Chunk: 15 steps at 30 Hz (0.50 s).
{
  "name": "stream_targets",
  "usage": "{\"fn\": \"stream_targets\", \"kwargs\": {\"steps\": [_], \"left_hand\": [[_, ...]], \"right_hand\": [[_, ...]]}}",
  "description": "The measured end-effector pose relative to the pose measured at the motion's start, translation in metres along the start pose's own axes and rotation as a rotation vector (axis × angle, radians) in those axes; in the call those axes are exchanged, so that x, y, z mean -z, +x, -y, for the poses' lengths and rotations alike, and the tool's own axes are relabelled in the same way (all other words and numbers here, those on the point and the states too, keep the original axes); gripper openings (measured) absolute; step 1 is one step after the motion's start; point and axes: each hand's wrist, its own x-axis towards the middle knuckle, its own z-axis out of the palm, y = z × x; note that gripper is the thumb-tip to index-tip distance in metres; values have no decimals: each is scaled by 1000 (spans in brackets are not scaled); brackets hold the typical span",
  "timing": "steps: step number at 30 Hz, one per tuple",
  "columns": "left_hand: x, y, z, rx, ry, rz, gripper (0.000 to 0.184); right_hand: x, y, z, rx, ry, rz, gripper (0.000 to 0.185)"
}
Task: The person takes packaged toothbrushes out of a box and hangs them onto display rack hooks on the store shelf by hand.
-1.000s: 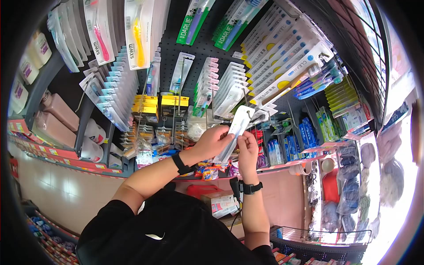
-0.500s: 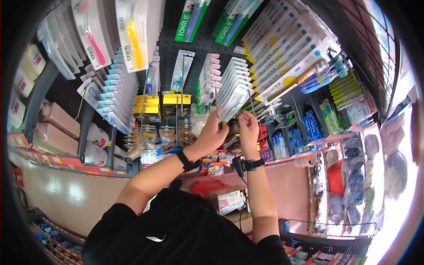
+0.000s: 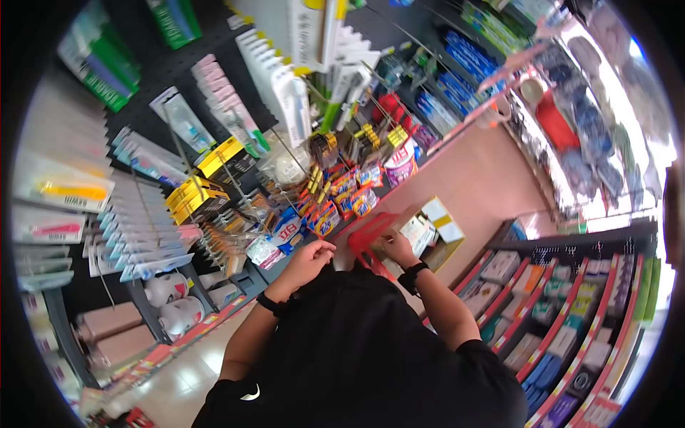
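My left hand [image 3: 305, 262] is in front of the lower shelf edge, below the bags of Tide detergent [image 3: 325, 217]. Its fingers are loosely bent and apart, with nothing visible in them. My right hand [image 3: 399, 250] is lowered beside an open cardboard box [image 3: 449, 250] holding white printed packages [image 3: 419, 233]. Blur and the hand's angle hide whether its fingers grip anything. A red plastic stool [image 3: 365, 239] stands between my two hands, partly covered by my body.
Hanging packs of toothbrushes [image 3: 187, 127] fill the pegboard above, on hooks that stick out. Yellow-and-black boxes [image 3: 198, 200] hang lower. Shelves of boxed goods [image 3: 542, 314] run along the right. Pink tiled floor [image 3: 492, 167] lies between the displays.
Both hands have come down from the toothbrush hooks, the right one to the cardboard box. My view has turned right and downward, bringing the box and stool into fuller sight.
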Motion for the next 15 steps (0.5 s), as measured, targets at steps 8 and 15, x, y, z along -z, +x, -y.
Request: {"fn": "stream_targets", "kwargs": {"steps": [8, 15], "left_hand": [[16, -9, 6, 129, 65, 92, 22], [24, -8, 4, 186, 103, 145, 22]], "right_hand": [[-62, -61, -113, -316, -95, -54, 55], [-85, -53, -130, -398, -120, -55, 59]]}}
